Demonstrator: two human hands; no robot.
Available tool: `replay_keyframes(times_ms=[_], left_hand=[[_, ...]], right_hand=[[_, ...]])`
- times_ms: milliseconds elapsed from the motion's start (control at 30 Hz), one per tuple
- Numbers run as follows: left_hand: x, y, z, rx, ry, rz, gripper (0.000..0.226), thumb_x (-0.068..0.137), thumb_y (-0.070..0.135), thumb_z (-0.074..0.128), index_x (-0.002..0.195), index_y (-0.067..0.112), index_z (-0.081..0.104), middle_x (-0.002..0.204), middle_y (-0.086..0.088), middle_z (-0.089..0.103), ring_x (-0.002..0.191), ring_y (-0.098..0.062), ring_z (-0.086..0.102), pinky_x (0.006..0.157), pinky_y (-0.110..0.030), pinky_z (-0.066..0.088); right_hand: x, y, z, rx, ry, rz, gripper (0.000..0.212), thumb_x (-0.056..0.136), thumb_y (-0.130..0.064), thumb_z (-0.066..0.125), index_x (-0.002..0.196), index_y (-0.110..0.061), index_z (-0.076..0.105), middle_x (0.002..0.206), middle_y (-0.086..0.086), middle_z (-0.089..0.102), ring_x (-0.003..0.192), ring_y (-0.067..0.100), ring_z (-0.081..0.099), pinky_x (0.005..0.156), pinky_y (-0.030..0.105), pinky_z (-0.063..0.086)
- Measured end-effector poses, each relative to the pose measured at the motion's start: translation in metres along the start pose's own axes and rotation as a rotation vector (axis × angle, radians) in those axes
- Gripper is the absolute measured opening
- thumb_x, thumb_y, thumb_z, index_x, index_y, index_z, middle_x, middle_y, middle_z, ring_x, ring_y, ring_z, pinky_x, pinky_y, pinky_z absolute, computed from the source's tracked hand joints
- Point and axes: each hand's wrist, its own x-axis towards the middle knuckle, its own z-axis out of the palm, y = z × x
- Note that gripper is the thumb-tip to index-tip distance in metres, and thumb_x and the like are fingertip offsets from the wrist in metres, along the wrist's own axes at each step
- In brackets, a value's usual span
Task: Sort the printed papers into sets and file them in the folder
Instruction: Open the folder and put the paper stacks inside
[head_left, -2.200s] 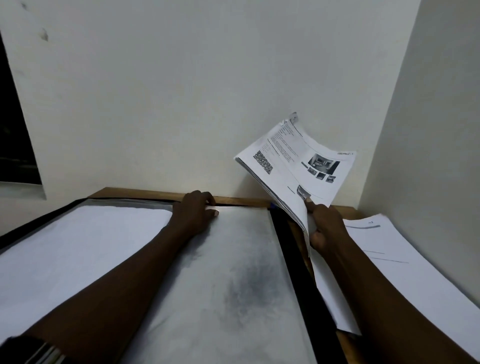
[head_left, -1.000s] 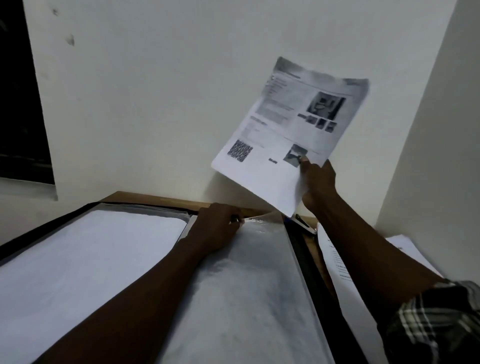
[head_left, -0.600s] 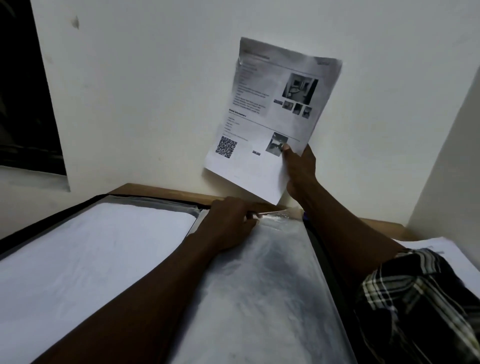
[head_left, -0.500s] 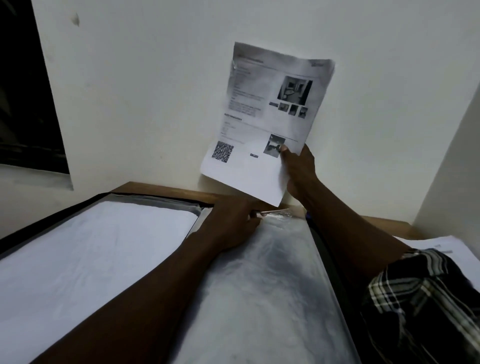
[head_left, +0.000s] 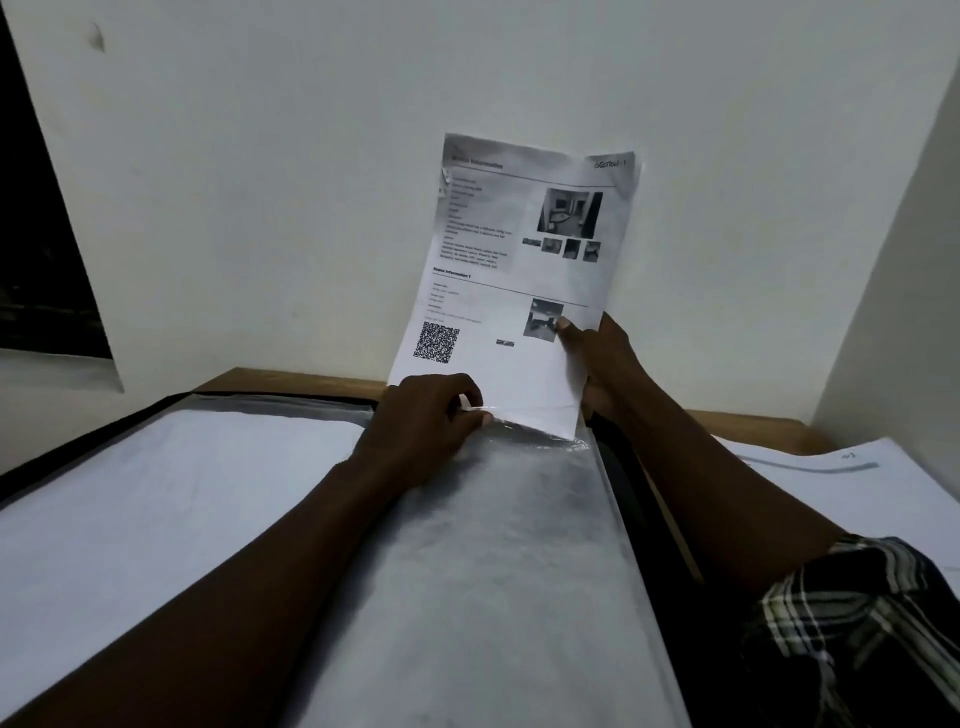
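In the open folder (head_left: 641, 519), the left hand (head_left: 421, 431) pinched the far edge of a plastic sleeve (head_left: 493, 571), lifting its mouth. Just beyond, the right hand (head_left: 602, 364) gripped the printed sheet (head_left: 519, 249) upright, its bottom edge at that mouth. Feeding it in square and slowly would probably have prevented buckling.

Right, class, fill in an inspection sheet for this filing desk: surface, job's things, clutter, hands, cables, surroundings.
Surface: wooden desk, mostly covered.
Job's things: open folder; printed sheet upright, lower edge at the mouth of the plastic sleeve; paper stack on the right.
Clutter: nothing seen.
Hands: left hand pinches the sleeve's top edge; right hand grips the sheet's lower right edge.
Cables: nothing seen.
Surroundings: white wall; dark window opening, left.
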Motion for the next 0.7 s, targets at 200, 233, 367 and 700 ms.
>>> replay_keyframes(times_ms=[200, 233, 367, 700], left_hand=[[0.002, -0.019, -0.011, 0.016, -0.072, -0.144, 0.027, 0.071, 0.051, 0.058, 0.083, 0.029, 0.069, 0.074, 0.01, 0.063, 0.076, -0.014, 0.059, 0.076, -0.036, 0.051], [0.003, -0.022, -0.015, 0.027, -0.099, -0.175, 0.026, 0.07, 0.049, 0.057, 0.081, 0.03, 0.069, 0.076, 0.009, 0.064, 0.076, -0.014, 0.058, 0.077, -0.036, 0.051], [0.004, -0.036, -0.029, 0.065, -0.155, -0.254, 0.011, 0.082, 0.03, 0.069, 0.086, 0.02, 0.074, 0.081, 0.004, 0.063, 0.076, -0.014, 0.058, 0.07, -0.022, 0.045], [0.002, -0.045, -0.03, -0.074, -0.018, -0.363, 0.003, 0.082, 0.012, 0.073, 0.081, 0.014, 0.074, 0.082, -0.005, 0.071, 0.075, -0.016, 0.063, 0.051, -0.003, 0.041]], right_hand=[[0.002, 0.003, -0.004, -0.049, 0.007, 0.033, 0.026, 0.092, -0.007, 0.063, 0.117, -0.009, 0.061, 0.096, 0.0, 0.068, 0.077, 0.01, 0.065, 0.059, 0.015, 0.052], [0.001, 0.003, -0.004, -0.066, 0.005, 0.04, 0.022, 0.092, -0.008, 0.063, 0.114, -0.011, 0.061, 0.092, -0.003, 0.068, 0.075, 0.008, 0.064, 0.055, 0.013, 0.05], [0.003, 0.005, -0.005, -0.107, -0.002, 0.057, 0.025, 0.093, -0.009, 0.062, 0.118, -0.013, 0.062, 0.094, 0.0, 0.068, 0.076, 0.011, 0.062, 0.063, 0.018, 0.053], [0.007, 0.013, -0.011, -0.193, 0.021, 0.131, 0.031, 0.093, -0.011, 0.062, 0.123, 0.0, 0.059, 0.103, 0.007, 0.061, 0.07, 0.009, 0.051, 0.055, 0.012, 0.044]])
